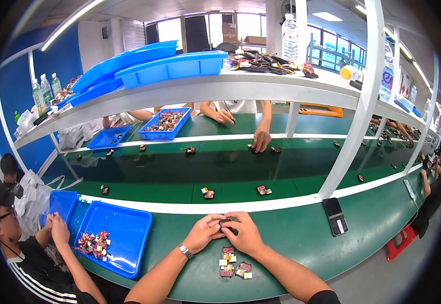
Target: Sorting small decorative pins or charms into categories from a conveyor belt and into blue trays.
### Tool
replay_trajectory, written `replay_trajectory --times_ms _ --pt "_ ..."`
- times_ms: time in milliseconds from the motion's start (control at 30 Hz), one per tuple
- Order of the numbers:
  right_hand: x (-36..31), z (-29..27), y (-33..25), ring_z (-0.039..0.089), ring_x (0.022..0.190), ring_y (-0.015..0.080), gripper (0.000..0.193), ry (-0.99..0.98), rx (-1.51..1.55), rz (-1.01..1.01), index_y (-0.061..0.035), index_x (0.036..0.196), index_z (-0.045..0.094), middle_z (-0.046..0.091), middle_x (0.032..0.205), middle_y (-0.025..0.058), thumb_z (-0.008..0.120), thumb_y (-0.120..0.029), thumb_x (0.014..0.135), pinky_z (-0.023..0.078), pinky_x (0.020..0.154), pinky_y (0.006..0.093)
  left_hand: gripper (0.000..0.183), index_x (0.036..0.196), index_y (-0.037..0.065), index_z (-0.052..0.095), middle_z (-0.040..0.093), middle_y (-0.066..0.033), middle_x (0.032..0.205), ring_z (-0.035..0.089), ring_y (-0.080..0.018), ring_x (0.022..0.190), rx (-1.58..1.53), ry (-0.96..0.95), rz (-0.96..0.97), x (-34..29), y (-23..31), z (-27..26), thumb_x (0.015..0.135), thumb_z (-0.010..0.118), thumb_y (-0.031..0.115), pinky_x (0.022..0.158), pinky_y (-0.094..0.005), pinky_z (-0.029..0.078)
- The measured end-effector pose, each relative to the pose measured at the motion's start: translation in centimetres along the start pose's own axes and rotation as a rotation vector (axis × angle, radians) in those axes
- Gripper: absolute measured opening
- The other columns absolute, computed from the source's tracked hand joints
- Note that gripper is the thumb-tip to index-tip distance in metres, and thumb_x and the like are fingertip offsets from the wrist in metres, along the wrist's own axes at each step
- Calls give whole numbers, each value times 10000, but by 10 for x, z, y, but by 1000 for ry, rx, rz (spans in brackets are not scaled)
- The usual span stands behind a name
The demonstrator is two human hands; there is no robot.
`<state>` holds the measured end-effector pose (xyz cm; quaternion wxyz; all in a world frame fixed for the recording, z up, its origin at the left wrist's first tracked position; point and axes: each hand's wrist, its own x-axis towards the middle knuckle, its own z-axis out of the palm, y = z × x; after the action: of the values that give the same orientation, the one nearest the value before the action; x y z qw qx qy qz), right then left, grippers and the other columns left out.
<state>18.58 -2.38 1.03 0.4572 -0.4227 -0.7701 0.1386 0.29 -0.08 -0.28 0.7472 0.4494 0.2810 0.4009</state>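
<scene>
In front of me, my left hand (205, 234) and my right hand (243, 233) meet over the green worktop. Both are closed, fingertips pinching a small black part (224, 223) between them; the fingers cover most of it. A watch with a metal band is on my left wrist. Between my forearms lie several small black-framed parts (226, 269) with reddish insides and white and yellow tabs. To the left of my left arm, a blue tray (138, 243) holds a loose heap of similar parts (94, 245).
A green conveyor belt (230, 175) carries scattered parts beyond a white rail (200, 206). A white post (355, 111) rises at right near a black rectangular device (335, 217). A co-worker (33, 263) sits close on the left; another person's hand (261, 141) reaches across the belt. Overhead runs a loaded shelf (261, 83).
</scene>
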Motion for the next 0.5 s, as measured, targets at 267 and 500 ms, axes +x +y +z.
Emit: replay_trajectory --times_ms 267,500 --pt "-1 0 -1 568 1062 256 136 12 22 8 -71 906 728 617 1143 71 719 -69 771 518 858 341 270 1255 37 484 570 -117 1256 586 -205 1140 -36 -13 -11 -1 1 0 985 484 61 996 -373 502" --pt "-2 8 -5 541 1120 274 185 38 68 12 -68 949 727 608 1179 83 711 -44 766 505 905 371 260 1225 28 492 569 -134 1263 584 -213 1150 -7 23 37 -1 -5 -3 976 532 93 989 -378 506"
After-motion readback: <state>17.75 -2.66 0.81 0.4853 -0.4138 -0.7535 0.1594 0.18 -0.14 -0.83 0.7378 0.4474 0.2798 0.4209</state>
